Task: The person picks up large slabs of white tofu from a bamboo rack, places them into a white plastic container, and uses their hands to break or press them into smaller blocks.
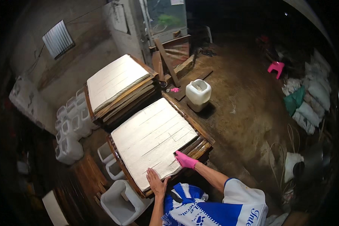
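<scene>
A white slab scored with thin cut lines (150,132) lies on a stack of wooden boards (202,145). My bare left hand (156,180) rests on the slab's near edge, its fingers stretched out flat. My right hand, in a pink glove (185,160), touches the slab's right edge near the front corner with its fingers extended. A similar white slab (116,83) sits on another board stack behind. A cut white plastic container (120,199) stands below my left hand.
A white jug (197,94) stands beyond the near stack. Several cut jugs (69,148) are clustered at left beside wooden planks (86,173). At right are filled sacks (314,94) and a pink stool (275,69). Leaning boards (165,62) stand by the back wall.
</scene>
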The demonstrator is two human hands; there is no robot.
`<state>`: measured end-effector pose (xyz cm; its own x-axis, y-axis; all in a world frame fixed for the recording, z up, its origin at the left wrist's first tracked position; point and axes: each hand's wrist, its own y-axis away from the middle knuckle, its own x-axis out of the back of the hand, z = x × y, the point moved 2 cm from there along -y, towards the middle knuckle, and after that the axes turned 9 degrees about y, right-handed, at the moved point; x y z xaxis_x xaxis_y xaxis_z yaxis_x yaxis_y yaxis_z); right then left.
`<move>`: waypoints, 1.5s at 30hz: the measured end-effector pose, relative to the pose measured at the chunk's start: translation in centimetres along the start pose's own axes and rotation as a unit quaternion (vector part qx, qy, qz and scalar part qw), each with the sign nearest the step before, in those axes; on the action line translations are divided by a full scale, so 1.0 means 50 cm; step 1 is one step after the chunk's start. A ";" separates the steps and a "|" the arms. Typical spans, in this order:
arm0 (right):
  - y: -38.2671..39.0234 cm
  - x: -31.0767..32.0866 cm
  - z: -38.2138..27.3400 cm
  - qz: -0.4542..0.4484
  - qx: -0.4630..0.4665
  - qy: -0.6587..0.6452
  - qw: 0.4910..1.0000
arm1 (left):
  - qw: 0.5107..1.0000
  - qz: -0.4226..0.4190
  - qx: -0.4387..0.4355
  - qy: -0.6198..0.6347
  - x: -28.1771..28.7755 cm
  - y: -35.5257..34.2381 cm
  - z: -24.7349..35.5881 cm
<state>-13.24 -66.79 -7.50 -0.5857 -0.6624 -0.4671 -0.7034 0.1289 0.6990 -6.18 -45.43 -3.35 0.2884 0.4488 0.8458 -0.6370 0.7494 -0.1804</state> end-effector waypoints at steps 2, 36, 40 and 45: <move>-0.038 0.066 0.013 -0.074 -0.011 -0.021 0.997 | 1.000 -0.015 -0.025 0.009 -0.027 0.000 0.022; -0.315 -0.675 0.412 -0.256 -0.241 0.500 0.792 | 0.112 0.472 0.519 0.704 0.150 0.180 -0.418; -0.464 -0.676 0.504 -0.115 -0.353 0.590 0.717 | 0.115 0.421 0.575 0.692 0.042 0.247 -0.538; -0.667 -0.595 0.618 -0.048 -0.291 0.582 0.758 | 0.389 0.274 0.402 0.783 0.293 0.264 -0.440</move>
<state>15.18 -28.59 -33.64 0.4472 -0.8940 0.0275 -0.2256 -0.0830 0.9707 5.38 -18.25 -4.39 -0.3674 0.6512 -0.6640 -0.7459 0.2202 0.6286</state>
